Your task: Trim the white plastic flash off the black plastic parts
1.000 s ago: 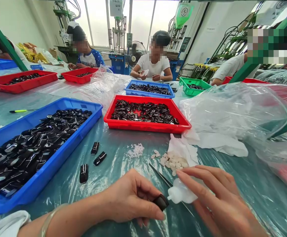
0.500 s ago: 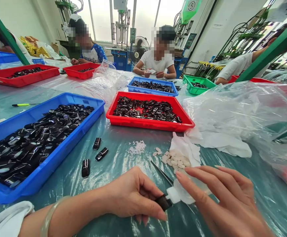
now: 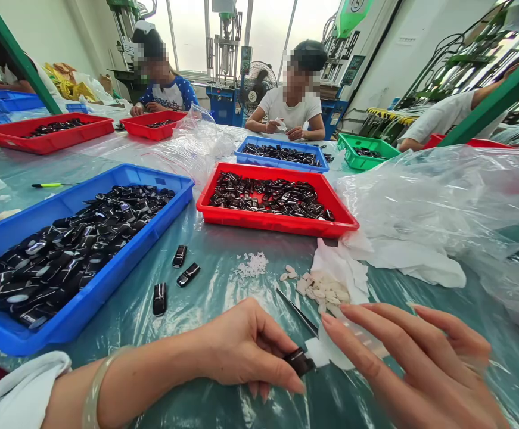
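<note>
Between the thumb and fingers of my left hand (image 3: 252, 351) is a small glossy black plastic piece (image 3: 299, 361). My right hand (image 3: 415, 357) is around a translucent white squeeze bottle (image 3: 337, 350), its fingers long and partly covering the bottle. The bottle's pale tip points left at the black piece; whether they touch I cannot tell. Behind the bottle lie dark pointed tweezers (image 3: 297, 311). Whitish flat pieces (image 3: 324, 290) are heaped beyond them, near a crumpled white cloth (image 3: 339, 265). Left of these is a scatter of white scraps (image 3: 252, 265).
A blue tray (image 3: 152, 238) of black pieces stands at the left, a red tray (image 3: 277, 223) of them ahead. Single black pieces (image 3: 159, 299) lie between. Clear plastic sheeting (image 3: 433, 185) bunches at the right. Co-workers (image 3: 290, 104) sit across the table.
The view has shifted slightly. The black piece has turned a little in my left hand, showing more of its glossy face. The fingers of my right hand have shifted slightly on the bottle.
</note>
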`<state>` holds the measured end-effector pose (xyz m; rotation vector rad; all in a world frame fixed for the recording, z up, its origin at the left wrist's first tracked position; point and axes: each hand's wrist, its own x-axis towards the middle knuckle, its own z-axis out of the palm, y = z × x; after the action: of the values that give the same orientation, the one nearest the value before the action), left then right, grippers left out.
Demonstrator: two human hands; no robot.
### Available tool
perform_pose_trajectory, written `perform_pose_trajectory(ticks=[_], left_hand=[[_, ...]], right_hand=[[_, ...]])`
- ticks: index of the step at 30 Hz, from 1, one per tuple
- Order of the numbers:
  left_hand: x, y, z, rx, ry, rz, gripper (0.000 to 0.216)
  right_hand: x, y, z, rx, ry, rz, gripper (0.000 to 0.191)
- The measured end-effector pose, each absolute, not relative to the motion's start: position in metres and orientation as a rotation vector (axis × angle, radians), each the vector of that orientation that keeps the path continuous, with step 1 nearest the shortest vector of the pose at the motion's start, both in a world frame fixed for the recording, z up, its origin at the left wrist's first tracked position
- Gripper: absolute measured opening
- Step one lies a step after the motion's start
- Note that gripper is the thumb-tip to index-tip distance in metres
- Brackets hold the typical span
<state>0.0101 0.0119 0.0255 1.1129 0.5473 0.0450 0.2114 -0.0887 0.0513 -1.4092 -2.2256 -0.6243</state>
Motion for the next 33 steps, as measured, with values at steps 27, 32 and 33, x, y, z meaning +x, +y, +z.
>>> perform_pose_trajectory(ticks=[27,32,33], left_hand=[[0.01,0.012,0.027,1.119,0.521,0.043,0.032],[0.01,0.012,0.026,1.133,0.509,0.042,0.033],[0.01,0.012,0.026,1.141,0.506,0.044,0.032]], right_hand=[[0.216,-0.081,0.058,-1.38,-2.292,-0.553,0.031],[0.215,-0.079,0.057,-1.366,-2.266,-0.537,0.031],[0.215,-0.079,0.057,-1.364,-2.262,-0.533,0.031]])
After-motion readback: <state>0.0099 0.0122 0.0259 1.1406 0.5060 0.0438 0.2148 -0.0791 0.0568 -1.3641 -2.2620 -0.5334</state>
